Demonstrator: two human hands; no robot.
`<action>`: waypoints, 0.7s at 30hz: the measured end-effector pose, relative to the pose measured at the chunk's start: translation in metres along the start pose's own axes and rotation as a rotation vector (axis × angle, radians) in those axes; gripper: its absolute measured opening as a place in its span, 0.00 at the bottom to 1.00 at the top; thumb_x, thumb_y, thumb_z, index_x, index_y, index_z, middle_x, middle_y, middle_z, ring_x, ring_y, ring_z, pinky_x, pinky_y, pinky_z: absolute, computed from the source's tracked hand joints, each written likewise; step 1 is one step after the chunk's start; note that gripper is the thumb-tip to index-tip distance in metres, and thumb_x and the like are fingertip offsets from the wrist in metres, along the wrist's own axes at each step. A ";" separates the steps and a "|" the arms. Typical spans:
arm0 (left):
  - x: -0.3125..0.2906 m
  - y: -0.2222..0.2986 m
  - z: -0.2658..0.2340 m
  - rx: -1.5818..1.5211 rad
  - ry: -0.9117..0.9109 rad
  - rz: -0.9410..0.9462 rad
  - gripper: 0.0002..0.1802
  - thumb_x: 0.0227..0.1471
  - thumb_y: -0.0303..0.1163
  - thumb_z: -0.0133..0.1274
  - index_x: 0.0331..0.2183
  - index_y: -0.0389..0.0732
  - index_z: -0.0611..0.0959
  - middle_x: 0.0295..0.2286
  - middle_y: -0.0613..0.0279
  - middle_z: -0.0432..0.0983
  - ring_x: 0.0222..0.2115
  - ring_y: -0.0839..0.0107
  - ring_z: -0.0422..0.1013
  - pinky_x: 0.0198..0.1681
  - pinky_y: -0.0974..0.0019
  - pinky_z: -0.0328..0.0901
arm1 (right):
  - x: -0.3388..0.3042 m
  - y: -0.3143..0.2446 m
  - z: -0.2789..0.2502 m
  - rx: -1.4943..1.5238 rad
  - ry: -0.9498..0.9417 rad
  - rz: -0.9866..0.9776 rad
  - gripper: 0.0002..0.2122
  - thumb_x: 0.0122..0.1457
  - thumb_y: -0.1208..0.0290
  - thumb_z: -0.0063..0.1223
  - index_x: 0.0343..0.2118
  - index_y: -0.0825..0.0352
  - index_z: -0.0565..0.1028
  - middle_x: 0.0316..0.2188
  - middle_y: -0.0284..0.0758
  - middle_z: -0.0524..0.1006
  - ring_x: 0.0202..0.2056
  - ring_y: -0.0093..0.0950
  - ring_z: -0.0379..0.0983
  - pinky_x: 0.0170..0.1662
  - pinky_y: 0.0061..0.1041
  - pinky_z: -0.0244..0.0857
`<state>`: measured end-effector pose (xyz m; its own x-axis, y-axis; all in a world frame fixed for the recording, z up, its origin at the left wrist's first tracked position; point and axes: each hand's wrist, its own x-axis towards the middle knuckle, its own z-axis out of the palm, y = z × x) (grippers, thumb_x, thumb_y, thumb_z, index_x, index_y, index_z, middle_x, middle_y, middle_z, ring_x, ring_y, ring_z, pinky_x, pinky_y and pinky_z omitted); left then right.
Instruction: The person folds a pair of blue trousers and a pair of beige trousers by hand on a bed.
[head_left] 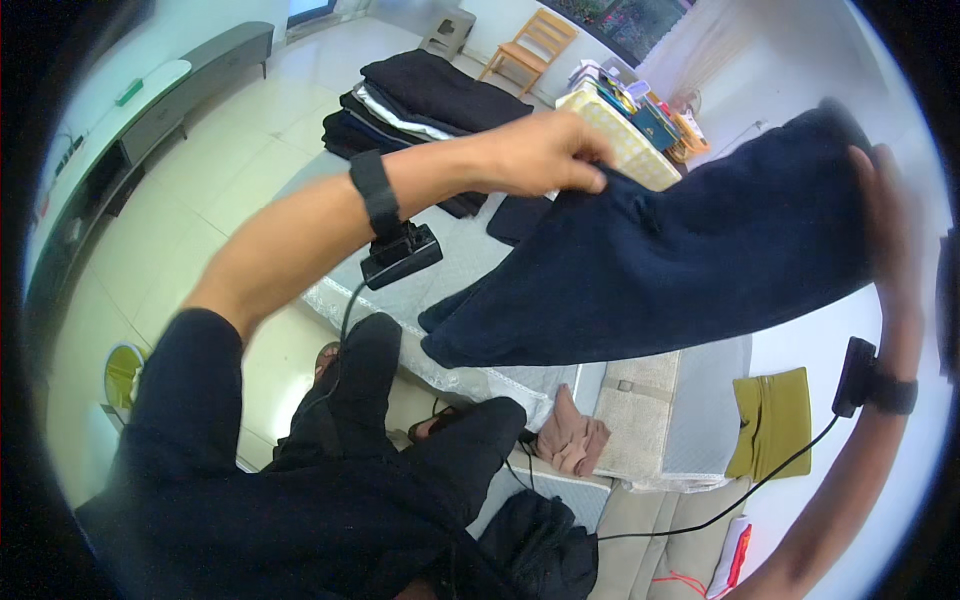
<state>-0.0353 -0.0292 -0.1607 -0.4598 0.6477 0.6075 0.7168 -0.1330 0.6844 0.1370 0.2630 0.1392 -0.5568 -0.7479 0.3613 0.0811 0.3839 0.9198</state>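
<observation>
A dark navy garment (660,260) hangs in the air in front of me, stretched sideways between my hands. It looks like trousers, but its full shape is hidden by its folds. My left hand (548,155) is closed on its upper left edge, thumb and fingers pinching the fabric. At the far right, my right hand (893,225) grips the garment's other end; it is smeared by motion and its fingers are partly hidden. Beyond my left forearm sits a stack of folded clothes (445,90), mostly black with a white piece among them. A small dark folded cloth (518,218) lies beside the stack.
Below the garment lie a pinkish-brown cloth (573,437), a beige woven mat (637,415) and an olive cloth (775,425). A black cloth heap (540,545) is beside my legs. Behind stand a checkered box (625,140) topped with clutter and a wooden chair (532,45). Cables trail from both wrist devices.
</observation>
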 end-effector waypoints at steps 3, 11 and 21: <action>-0.004 0.000 0.002 0.015 0.036 -0.022 0.11 0.58 0.29 0.60 0.42 0.35 0.84 0.29 0.58 0.81 0.33 0.71 0.75 0.42 0.64 0.69 | 0.012 0.003 -0.008 0.014 0.147 -0.132 0.10 0.74 0.65 0.45 0.48 0.63 0.74 0.27 0.42 0.73 0.26 0.33 0.71 0.32 0.32 0.67; -0.003 0.016 -0.015 0.007 0.085 -0.205 0.14 0.58 0.29 0.62 0.46 0.37 0.85 0.32 0.65 0.83 0.31 0.78 0.76 0.39 0.70 0.72 | -0.010 0.030 0.006 -0.013 -0.101 0.132 0.12 0.74 0.68 0.43 0.56 0.59 0.73 0.32 0.42 0.75 0.30 0.33 0.76 0.35 0.31 0.71; -0.014 -0.007 -0.005 -0.055 0.113 -0.170 0.13 0.58 0.26 0.61 0.46 0.36 0.84 0.31 0.67 0.79 0.33 0.78 0.74 0.41 0.69 0.70 | 0.000 0.040 0.009 -0.069 -0.171 -0.025 0.24 0.67 0.84 0.43 0.64 0.58 0.68 0.45 0.37 0.74 0.40 0.31 0.78 0.46 0.28 0.77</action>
<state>-0.0366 -0.0415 -0.1720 -0.6302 0.5762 0.5204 0.5954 -0.0714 0.8002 0.1331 0.2834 0.1741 -0.6912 -0.6515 0.3125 0.1191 0.3239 0.9386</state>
